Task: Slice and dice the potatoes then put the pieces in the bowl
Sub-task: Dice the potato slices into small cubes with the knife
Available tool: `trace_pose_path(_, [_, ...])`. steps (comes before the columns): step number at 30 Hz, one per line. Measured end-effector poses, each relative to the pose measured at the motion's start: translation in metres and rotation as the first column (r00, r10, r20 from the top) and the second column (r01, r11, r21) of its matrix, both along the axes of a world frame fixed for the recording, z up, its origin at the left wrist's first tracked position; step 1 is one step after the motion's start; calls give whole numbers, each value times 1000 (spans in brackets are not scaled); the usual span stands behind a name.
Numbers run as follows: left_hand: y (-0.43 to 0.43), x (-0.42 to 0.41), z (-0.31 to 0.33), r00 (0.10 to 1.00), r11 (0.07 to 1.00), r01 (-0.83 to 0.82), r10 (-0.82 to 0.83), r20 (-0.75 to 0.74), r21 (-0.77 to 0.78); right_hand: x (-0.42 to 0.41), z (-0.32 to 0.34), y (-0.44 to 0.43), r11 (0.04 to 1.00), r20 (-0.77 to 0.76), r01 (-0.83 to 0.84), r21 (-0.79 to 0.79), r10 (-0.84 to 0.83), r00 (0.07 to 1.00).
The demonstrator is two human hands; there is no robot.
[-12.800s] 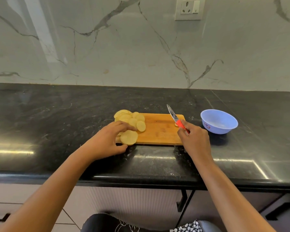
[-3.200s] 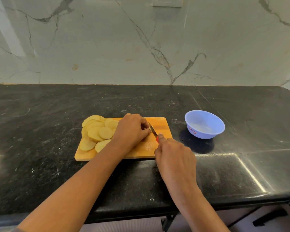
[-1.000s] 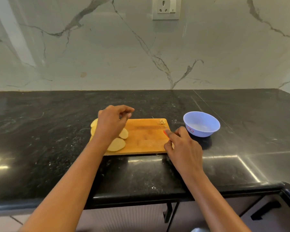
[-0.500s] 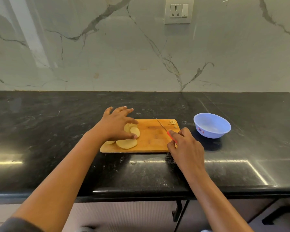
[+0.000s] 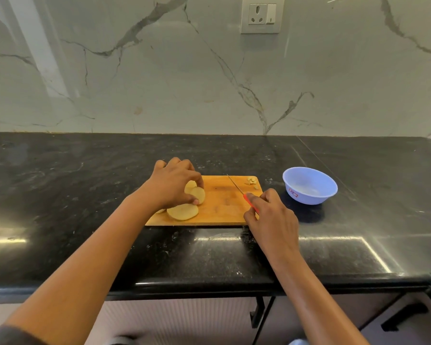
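Note:
A wooden cutting board (image 5: 222, 207) lies on the black counter. Round potato slices (image 5: 183, 211) are heaped on its left part, most of them hidden under my left hand (image 5: 174, 183), whose curled fingers and thumb pinch a few slices (image 5: 197, 194). My right hand (image 5: 269, 217) grips the red handle of a small knife (image 5: 237, 189) at the board's right edge, blade pointing away over the board. A few small potato bits (image 5: 251, 181) sit at the board's far right corner. The light blue bowl (image 5: 310, 185) stands right of the board and looks empty.
The black stone counter (image 5: 85, 195) runs left and right, with its front edge close to me. A marble wall with a socket (image 5: 261, 17) rises behind. Cabinet fronts with dark handles (image 5: 403, 317) are below the counter.
My left hand has curled its fingers over the slice pile and now pinches a few slices. The right hand with the knife has barely moved.

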State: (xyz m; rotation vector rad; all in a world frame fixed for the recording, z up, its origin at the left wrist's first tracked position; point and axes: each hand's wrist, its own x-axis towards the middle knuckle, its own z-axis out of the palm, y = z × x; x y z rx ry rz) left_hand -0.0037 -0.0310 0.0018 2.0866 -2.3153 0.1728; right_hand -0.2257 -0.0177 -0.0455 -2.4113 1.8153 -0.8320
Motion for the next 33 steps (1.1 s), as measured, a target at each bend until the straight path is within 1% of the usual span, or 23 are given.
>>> trace_pose_path(1, [0, -1, 0, 999, 1000, 7, -8, -35, -13, 0, 0, 0, 1000, -1, -1, -1, 1, 1000])
trace_pose_path(3, [1, -2, 1, 989, 1000, 9, -13, -151, -28, 0, 0, 0, 1000, 6, -2, -4, 2, 1000])
trace_pose_path(6, [2, -2, 6, 948, 999, -20, 8, -319, -34, -2, 0, 0, 1000, 31, -4, -3, 4, 1000])
trace_pose_path(8, [1, -1, 12, 893, 999, -38, 20, -449, -32, -4, 0, -2, 1000, 58, 5, 1, -5, 998])
trace_pose_path(10, [-4, -4, 17, 809, 999, -34, 7, -587, -36, -9, -1, -5, 1000, 129, 28, 10, -29, 991])
trace_pose_path(11, [-9, -9, 18, 783, 999, -25, -2, -622, -35, -12, -1, -6, 999, 177, 42, 16, -44, 983])
trace_pose_path(12, [-16, -15, 17, 780, 1000, -15, -4, -625, -24, -14, -2, -7, 998, 229, 55, 25, -59, 972])
trace_pose_path(14, [-32, -30, 11, 828, 1000, -13, 16, -560, 10, -18, -2, -10, 997, 313, 65, 49, -77, 947])
trace_pose_path(16, [-47, -43, 3, 872, 998, -38, 54, -486, 43, -19, -2, -11, 997, 334, 50, 62, -68, 940])
trace_pose_path(20, [-59, -46, -7, 918, 992, -97, 120, -378, 80, -18, -3, -12, 998, 309, 6, 60, -25, 951])
trace_pose_path(23, [-52, -39, -9, 940, 995, -87, 100, -327, 53, -16, -4, -15, 998, 291, 3, 60, -21, 957])
trace_pose_path(26, [-41, -39, -12, 975, 998, -54, 56, -213, 18, -13, -4, -12, 999, 259, -15, 42, 4, 966])
trace_pose_path(29, [-38, -46, -20, 997, 998, -54, 52, -63, -18, -9, -5, -8, 999, 240, -42, 16, 37, 970])
trace_pose_path(31, [-40, -48, -24, 998, 998, -41, 39, -42, -46, -9, -5, -7, 999, 236, -38, 9, 34, 971])
trace_pose_path(33, [-43, -46, -25, 998, 999, -19, 16, -68, -48, -9, -5, -8, 999, 229, -31, 12, 28, 973])
